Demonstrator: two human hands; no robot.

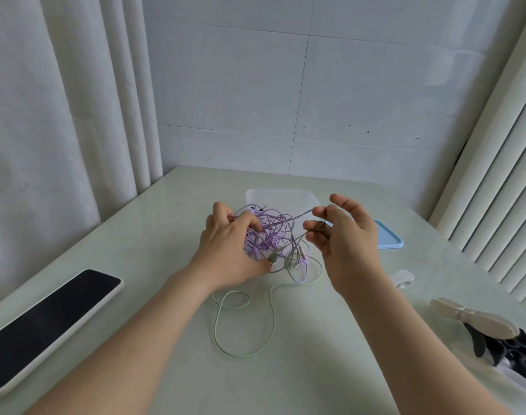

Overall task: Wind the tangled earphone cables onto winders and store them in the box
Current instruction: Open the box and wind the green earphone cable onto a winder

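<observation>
A tangle of purple and grey earphone cables (272, 232) hangs just above the table's middle. My left hand (229, 250) grips the purple bundle from the left, fingers curled into it. My right hand (342, 238) pinches a grey strand pulled out to the right, its other fingers spread. A pale green cable (246, 322) trails in loops on the table toward me. The translucent box (282, 199) stands behind the tangle, with its blue lid (389, 238) to the right. Beige winders (474, 320) lie at the right edge.
A phone (46, 324) with a dark screen lies at the front left of the pale green table (154, 235). A small clear clip-like piece (404, 278) sits right of my right wrist. Black and clear items (507, 351) are piled at the right edge.
</observation>
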